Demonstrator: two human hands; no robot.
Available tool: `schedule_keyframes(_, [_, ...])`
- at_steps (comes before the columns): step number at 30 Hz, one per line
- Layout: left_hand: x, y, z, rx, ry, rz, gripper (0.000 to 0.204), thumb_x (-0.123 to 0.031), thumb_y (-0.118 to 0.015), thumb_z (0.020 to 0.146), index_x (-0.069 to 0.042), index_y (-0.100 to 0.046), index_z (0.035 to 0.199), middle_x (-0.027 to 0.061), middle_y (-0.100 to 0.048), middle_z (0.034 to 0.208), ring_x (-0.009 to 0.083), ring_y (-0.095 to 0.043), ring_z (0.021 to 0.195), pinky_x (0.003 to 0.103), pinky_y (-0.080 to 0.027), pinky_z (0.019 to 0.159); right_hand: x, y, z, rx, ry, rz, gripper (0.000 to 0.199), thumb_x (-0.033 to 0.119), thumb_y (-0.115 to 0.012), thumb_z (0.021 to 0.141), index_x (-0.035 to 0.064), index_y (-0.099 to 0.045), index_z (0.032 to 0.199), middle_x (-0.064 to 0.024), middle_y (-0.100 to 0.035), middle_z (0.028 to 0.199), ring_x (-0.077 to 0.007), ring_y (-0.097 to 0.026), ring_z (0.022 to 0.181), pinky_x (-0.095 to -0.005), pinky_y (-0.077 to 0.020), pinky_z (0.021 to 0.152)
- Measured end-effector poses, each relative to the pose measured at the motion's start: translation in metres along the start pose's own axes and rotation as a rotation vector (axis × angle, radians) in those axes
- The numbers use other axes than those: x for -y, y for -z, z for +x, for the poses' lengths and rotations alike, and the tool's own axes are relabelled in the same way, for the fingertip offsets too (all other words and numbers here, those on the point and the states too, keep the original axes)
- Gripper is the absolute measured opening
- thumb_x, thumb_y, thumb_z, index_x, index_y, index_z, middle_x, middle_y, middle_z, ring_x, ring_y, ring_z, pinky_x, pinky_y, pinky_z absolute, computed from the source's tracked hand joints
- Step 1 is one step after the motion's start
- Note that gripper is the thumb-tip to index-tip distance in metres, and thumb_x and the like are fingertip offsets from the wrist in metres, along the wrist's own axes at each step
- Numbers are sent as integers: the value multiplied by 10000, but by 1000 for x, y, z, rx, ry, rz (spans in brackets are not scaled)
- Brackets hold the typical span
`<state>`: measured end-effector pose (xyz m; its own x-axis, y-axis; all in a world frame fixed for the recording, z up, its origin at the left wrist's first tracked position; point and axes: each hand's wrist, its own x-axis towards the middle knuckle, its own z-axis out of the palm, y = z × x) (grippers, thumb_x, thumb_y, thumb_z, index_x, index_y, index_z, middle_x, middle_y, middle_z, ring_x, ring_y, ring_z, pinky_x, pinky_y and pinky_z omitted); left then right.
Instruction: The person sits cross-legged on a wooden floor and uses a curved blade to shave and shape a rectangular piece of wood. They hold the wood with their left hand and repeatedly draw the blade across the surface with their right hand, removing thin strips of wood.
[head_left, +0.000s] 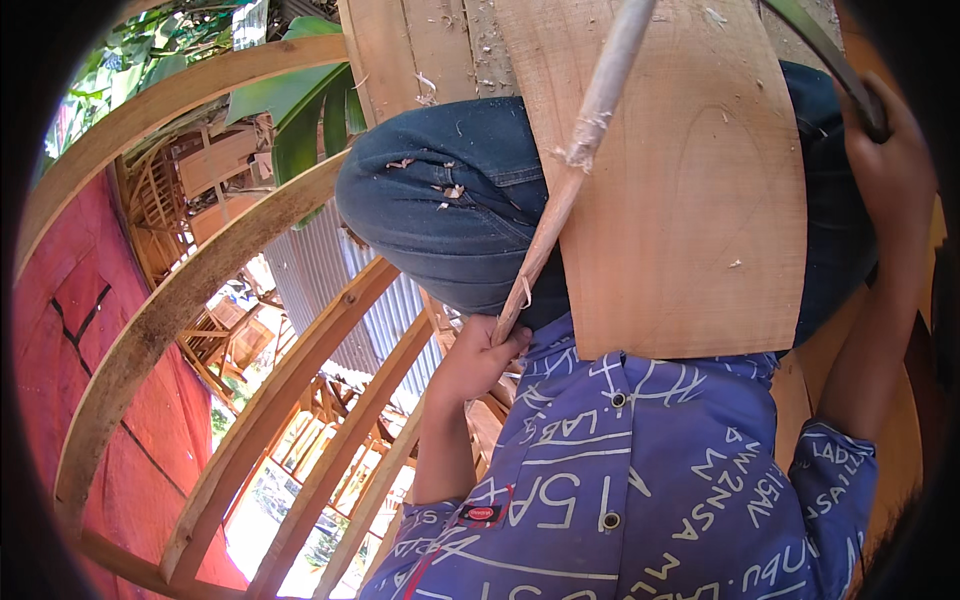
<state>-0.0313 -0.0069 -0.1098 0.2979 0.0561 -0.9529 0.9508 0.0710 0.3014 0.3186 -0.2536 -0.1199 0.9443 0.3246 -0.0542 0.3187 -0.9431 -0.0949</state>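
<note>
My left hand (478, 360) is closed around the lower end of a long wooden stick (552, 222), beside my hip. The stick slants up and to the right, across the left edge of a wide wooden board (690, 200) lying over my lap. Shavings cling to the stick about midway, where its grey upper length meets the browner lower one. At the far right, my right hand (890, 150) grips a long dark blade-like tool (815, 40) that looks curved in this view. Its far end runs out of the picture, and it is apart from the stick.
Pale planks (430, 50) strewn with wood shavings lie beyond my knees. Curved wooden slats (290, 420) rise close on my left, with a red panel (110, 380) outside them. Shavings also rest on my trousers (440, 200). A large green leaf (300, 110) hangs near the slats.
</note>
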Motion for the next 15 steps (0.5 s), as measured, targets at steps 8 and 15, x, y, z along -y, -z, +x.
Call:
schedule_keyframes(8, [-1,-14,-6,-96,-15,-13,254,-160,-583,874,39,-582,717,24,-533,599,109,-480,568,283,-385,535,53,-6,-6,183,311,207,405,86,-651,667,82,-620,1070,-176,-638,894,-334,-625,861,-373,-473,746])
schedule_keyframes(15, [-9,-21,-10,-115,-37,-57,272,-151,-585,882,27,-547,680,-29,-439,535,66,-391,530,288,-314,482,43,-3,-2,61,332,-1,481,100,-650,681,130,-613,1160,-135,-653,1008,-306,-622,953,-347,-483,802])
